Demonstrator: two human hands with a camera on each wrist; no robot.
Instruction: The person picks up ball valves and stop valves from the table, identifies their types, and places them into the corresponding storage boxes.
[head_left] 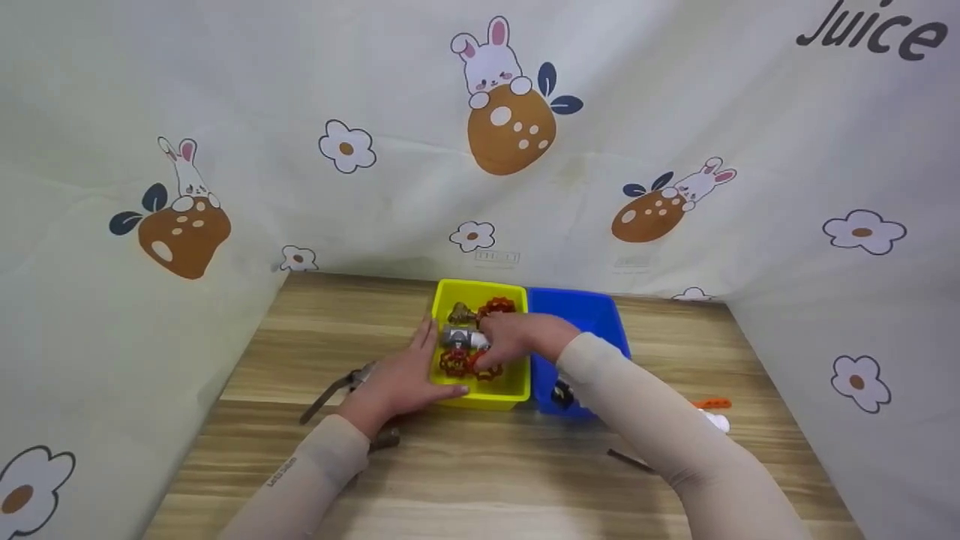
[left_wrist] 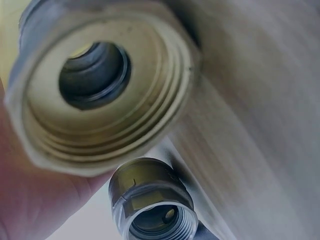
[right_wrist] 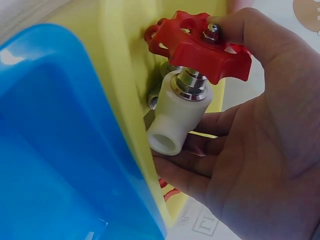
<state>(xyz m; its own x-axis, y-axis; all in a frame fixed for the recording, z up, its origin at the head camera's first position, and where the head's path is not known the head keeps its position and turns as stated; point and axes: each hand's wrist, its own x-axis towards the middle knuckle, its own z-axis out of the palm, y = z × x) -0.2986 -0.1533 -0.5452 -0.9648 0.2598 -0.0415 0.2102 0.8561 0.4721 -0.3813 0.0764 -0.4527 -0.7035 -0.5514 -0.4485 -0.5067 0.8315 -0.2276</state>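
Observation:
In the head view my right hand (head_left: 517, 337) reaches into a yellow bin (head_left: 495, 396). The right wrist view shows it gripping a white plastic valve (right_wrist: 182, 112), thumb on the red handwheel (right_wrist: 197, 52) and fingers beneath the white body. My left hand (head_left: 397, 379) lies against the bin's front left corner, its fingers along the left wall and its thumb stretched over the front rim. Other valves with red handwheels (head_left: 454, 362), a grey fitting (head_left: 455, 337) and a brass valve (head_left: 460, 313) lie inside the bin.
A blue bin (head_left: 577, 306) adjoins the yellow one, with a dark piece (head_left: 561, 393) in its front. Left of the bins lies a lever-handled valve (head_left: 328, 397). Two threaded metal openings (left_wrist: 42, 132) fill the left wrist view. An orange piece (head_left: 712, 403) and a white part (head_left: 718, 421) lie right.

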